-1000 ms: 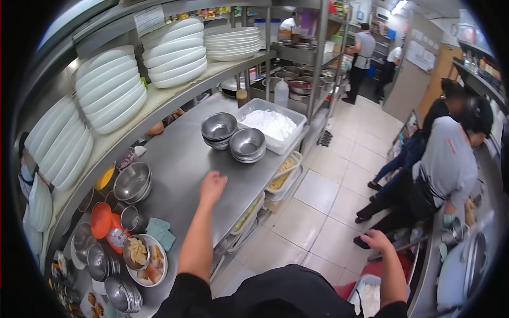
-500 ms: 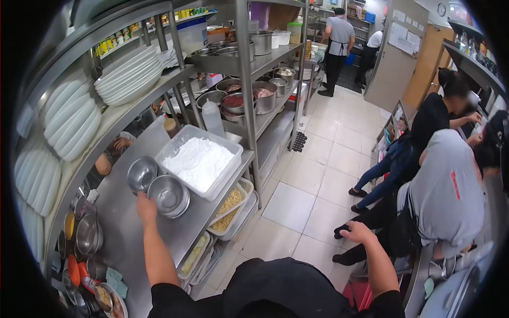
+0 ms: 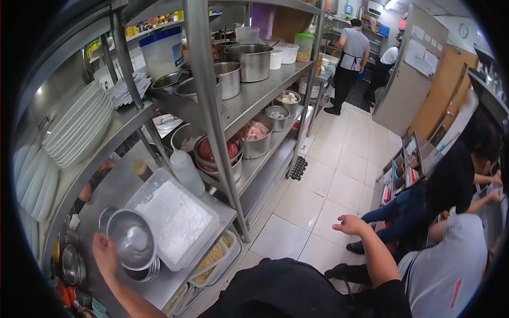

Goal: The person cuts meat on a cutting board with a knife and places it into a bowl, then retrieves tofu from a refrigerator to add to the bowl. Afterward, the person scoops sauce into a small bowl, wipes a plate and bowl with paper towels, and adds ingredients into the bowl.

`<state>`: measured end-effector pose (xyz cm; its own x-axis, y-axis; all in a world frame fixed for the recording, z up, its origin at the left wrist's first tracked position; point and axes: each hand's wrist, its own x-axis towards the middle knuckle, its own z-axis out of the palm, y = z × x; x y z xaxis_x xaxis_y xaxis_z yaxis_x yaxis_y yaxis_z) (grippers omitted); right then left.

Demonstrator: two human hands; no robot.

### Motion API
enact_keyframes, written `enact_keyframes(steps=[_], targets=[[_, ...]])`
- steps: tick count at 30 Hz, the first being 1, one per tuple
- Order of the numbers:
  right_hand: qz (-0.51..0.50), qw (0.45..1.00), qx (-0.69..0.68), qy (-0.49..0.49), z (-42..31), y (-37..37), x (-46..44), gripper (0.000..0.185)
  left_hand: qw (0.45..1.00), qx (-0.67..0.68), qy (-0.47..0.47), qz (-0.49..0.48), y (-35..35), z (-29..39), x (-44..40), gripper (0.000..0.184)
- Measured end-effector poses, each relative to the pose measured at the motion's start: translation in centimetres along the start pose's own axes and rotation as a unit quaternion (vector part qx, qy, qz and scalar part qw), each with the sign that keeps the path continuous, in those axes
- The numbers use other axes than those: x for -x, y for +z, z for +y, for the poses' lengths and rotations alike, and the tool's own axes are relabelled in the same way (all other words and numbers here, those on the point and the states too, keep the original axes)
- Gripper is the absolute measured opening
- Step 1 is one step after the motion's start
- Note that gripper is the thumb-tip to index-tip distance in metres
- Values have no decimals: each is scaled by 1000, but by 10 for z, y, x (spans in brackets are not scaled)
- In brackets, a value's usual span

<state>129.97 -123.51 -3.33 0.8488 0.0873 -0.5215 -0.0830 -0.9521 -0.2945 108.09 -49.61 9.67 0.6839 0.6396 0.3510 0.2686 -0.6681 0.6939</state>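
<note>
At the lower left, my left hand (image 3: 105, 255) pinches the rim of a metal bowl (image 3: 131, 238), which is tilted above a stack of similar bowls (image 3: 144, 272) on the steel counter (image 3: 114, 183). Beside the bowls stands a clear tub of white powder (image 3: 175, 220). My right hand (image 3: 347, 224) hangs over the floor with nothing in it, its fingers loosely apart. A clear squeeze bottle (image 3: 185, 172) stands behind the tub.
Steel shelves (image 3: 238, 114) hold pots and containers of meat. White plates (image 3: 79, 130) are stacked on the left shelf. Noodles (image 3: 212, 262) sit under the counter. Two people (image 3: 450, 259) work close on the right; two more (image 3: 352, 58) stand at the back.
The view has moved toward the shelves. My left hand has reached the bowls and taken hold of one, tilting it up from the stack. My right hand is still empty.
</note>
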Motion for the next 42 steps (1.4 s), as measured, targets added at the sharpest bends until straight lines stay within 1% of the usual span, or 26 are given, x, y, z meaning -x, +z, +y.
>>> enact_keyframes(steps=[1, 2, 4, 5, 6, 7, 8, 10, 11, 12, 15, 16, 19, 21, 22, 23, 25, 27, 29, 31, 33, 34, 37, 38, 40, 42], targets=[[0, 1000, -8, -4, -1, -14, -4, 75, 996, 78, 6, -52, 20, 33, -2, 12], [39, 997, -26, -56, -22, -33, -2, 71, 982, 155, 12, -105, 42, 68, -1, 15], [32, 974, -164, -154, -85, -78, 14, 73, 941, 246, -29, -230, 98, 147, 2, 25], [38, 949, -214, -229, -116, -99, 24, 77, 917, 279, -35, -283, 128, 169, 5, 31], [45, 915, -263, -303, -141, -116, 34, 83, 913, 242, -71, -321, 153, 209, 11, 34], [75, 882, -259, -387, -155, -127, 38, 90, 889, 261, -76, -368, 175, 240, 17, 37], [107, 839, -250, -472, -165, -142, 37, 99, 854, 323, -33, -406, 209, 251, 23, 36], [153, 801, -187, -547, -166, -162, 24, 101, 820, 387, 6, -422, 261, 293, 35, 35], [173, 780, -155, -581, -164, -172, 18, 103, 806, 400, -10, -437, 291, 299, 38, 33], [204, 781, -95, -583, -160, -185, 12, 94, 802, 401, 3, -443, 313, 312, 38, 32], [186, 811, -34, -554, -129, -218, -30, 78, 797, 392, 56, -456, 365, 348, 24, 34], [197, 807, -52, -555, -120, -230, -49, 67, 799, 386, 75, -455, 381, 362, 16, 36], [208, 778, -115, -582, -87, -281, -110, 65, 761, 405, -16, -507, 379, 440, -16, 46], [222, 750, -131, -609, -78, -328, -147, 61, 844, 377, 108, -366, 358, 483, -35, 45], [217, 740, -141, -621, -72, -351, -168, 60, 902, 292, 190, -255, 339, 507, -44, 39], [212, 731, -151, -631, -72, -370, -185, 59, 934, 191, 266, -142, 322, 530, -57, 33], [226, 706, -179, -647, -87, -402, -210, 57, 929, -6, 369, 15, 306, 566, -100, 22], [227, 694, -173, -661, -108, -433, -231, 57, 928, -186, 322, 28, 303, 595, -145, 25], [245, 692, -140, -664, -135, -451, -248, 54, 897, -315, 309, -3, 311, 604, -197, 27], [226, 704, -124, -661, -152, -465, -257, 53, 894, -378, 235, -45, 324, 608, -238, 28], [245, 681, -127, -679, -160, -473, -273, 54, 886, -403, 212, -93, 336, 604, -286, 28], [254, 671, -131, -684, -162, -475, -282, 54, 827, -486, 279, -48, 342, 602, -301, 25], [281, 680, -154, -660, -160, -494, -299, 51, 781, -536, 320, -32, 365, 595, -343, 14], [285, 700, -174, -632, -162, -500, -293, 49, 761, -551, 342, -17, 375, 591, -356, 14], [304, 701, -184, -619, -158, -511, -295, 49, 719, -578, 386, 15, 393, 584, -382, 15], [323, 699, -175, -614, -152, -523, -301, 48, 762, -514, 391, 44, 420, 561, -418, 20]])
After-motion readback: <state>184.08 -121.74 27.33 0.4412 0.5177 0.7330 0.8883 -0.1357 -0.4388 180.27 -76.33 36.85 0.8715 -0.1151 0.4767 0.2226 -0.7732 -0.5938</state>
